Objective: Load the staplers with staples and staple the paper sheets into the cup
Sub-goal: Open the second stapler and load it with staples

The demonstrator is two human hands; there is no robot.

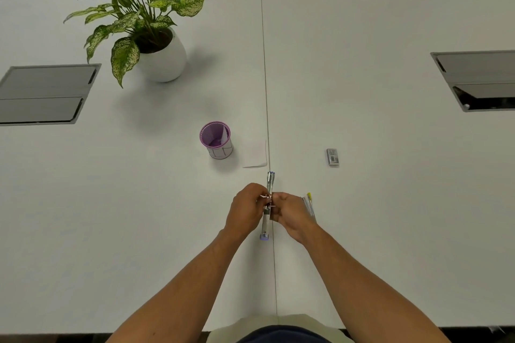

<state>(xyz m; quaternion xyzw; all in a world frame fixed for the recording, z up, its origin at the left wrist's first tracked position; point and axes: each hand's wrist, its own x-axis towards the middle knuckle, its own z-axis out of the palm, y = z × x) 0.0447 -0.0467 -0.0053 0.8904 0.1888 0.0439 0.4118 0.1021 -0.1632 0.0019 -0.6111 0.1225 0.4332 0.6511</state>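
A stapler with blue-purple ends [269, 181] lies opened out flat along the table seam, near the front middle. My left hand [245, 211] and my right hand [289, 214] meet over its middle, fingers curled, pinching something small and whitish there; what it is cannot be told. A second stapler with a yellow tip [308, 203] lies just right of my right hand, partly hidden by it. A purple mesh cup [215, 139] stands further back to the left with a paper sheet inside. Another white paper sheet [255, 154] lies flat beside the cup.
A small grey staple box [332, 157] lies to the right. A potted plant in a white pot [163, 58] stands at the back left. Grey cable hatches are set into the table at the left [44, 93] and right [479, 79].
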